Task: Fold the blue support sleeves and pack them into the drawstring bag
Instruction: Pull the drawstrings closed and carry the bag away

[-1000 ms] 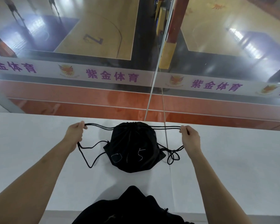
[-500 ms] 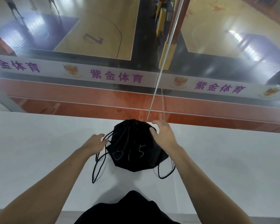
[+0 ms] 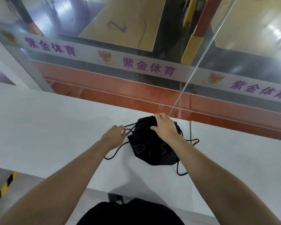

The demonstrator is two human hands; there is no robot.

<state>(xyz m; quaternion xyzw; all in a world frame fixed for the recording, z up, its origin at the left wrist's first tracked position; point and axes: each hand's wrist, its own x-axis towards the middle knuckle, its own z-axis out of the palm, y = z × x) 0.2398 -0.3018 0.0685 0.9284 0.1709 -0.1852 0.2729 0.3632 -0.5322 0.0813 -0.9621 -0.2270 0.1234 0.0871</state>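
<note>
A black drawstring bag with "015" chalked on it lies bulging on the white table, its mouth cinched at the far end. My right hand lies over the bag's top, fingers curled around the gathered neck. My left hand sits just left of the bag, pinching its black cords, which loop loosely over the table. No blue sleeves are visible.
A glass wall with a purple-lettered banner rises just beyond the table's far edge. The table's near edge runs in front of my dark-clothed body. Yellow-black hazard tape marks the floor at lower left.
Both hands let go of the cords they had stretched wide and came in to the bag. The right hand moved onto its neck, the left took the cords beside it. The view swung left.
</note>
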